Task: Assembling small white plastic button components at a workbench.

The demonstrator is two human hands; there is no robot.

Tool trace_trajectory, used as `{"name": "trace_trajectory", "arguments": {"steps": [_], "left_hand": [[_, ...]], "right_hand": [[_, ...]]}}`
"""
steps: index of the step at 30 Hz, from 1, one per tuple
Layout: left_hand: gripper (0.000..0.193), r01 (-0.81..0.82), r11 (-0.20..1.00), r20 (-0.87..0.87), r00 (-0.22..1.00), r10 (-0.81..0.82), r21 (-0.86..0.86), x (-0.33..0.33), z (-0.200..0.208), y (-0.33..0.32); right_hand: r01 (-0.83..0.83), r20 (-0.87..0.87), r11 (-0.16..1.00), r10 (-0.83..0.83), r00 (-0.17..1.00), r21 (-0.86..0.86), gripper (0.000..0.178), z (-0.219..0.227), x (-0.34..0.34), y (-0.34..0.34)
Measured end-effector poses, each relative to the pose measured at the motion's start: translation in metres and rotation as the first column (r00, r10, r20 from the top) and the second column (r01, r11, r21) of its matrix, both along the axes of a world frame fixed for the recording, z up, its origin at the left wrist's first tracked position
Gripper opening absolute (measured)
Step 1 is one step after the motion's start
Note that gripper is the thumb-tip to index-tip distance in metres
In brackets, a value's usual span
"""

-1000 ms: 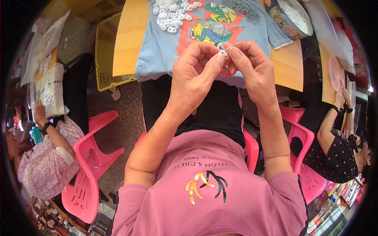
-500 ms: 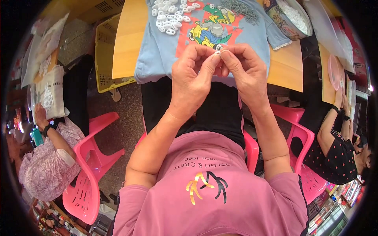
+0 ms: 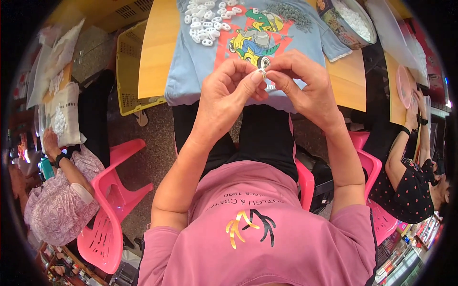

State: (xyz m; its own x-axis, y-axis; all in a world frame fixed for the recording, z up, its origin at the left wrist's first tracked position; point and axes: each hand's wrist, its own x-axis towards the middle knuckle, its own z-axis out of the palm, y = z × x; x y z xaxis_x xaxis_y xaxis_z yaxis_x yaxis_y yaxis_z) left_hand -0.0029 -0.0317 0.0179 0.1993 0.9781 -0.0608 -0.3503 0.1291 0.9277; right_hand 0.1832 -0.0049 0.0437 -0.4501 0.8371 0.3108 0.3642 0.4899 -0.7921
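Note:
Over the near edge of the table, both hands meet in front of my body. My left hand [image 3: 225,97] pinches a small white plastic piece [image 3: 260,71] between thumb and forefinger; it mostly hides behind the fingertips. Thumb and forefinger of my right hand [image 3: 309,88] are closed right beside that piece, and whatever they hold is too small to make out. Beyond the hands, a pile of white oval two-holed plastic pieces [image 3: 207,42] lies on a light-blue printed shirt [image 3: 191,76] spread over the table. A heap of thin grey-green bits [image 3: 292,15] lies on the shirt's far right.
A round tin [image 3: 334,29] of white pieces stands at the table's [image 3: 153,57] far right. A yellow crate [image 3: 128,71] is left of the table. Pink chairs [image 3: 107,209] stand at both sides. One person [image 3: 64,190] sits at left, another [image 3: 403,186] at right.
My hands have drawn slightly apart, the right one shifting to the right and its wrist turning. Small parts at the fingertips have changed position. The view has shifted slightly.

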Motion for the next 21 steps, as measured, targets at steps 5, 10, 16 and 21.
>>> {"name": "trace_trajectory", "arguments": {"steps": [5, 10, 16, 21], "left_hand": [[0.015, 0.023, 1.0, 0.04, 0.999, -0.022, -0.015, -0.002, 0.005, -0.005], [0.012, 0.047, 0.999, 0.001, 0.999, -0.047, 0.026, -0.004, 0.016, -0.011], [0.011, -0.015, 0.992, -0.09, 0.996, 0.026, 0.123, 0.001, 0.024, -0.016], [0.01, -0.032, 0.995, -0.09, 0.995, 0.041, 0.099, 0.001, 0.02, -0.013]], "right_hand": [[-0.079, 0.111, 0.976, 0.057, 0.992, 0.202, 0.012, 0.016, 0.001, 0.002], [-0.149, 0.233, 0.947, 0.082, 0.969, 0.284, 0.012, 0.026, 0.0, -0.002], [-0.076, 0.12, 0.953, 0.042, 0.992, 0.293, 0.009, 0.024, -0.002, -0.008], [-0.03, 0.047, 0.977, 0.02, 0.999, 0.212, 0.008, 0.015, -0.006, -0.007]]}}
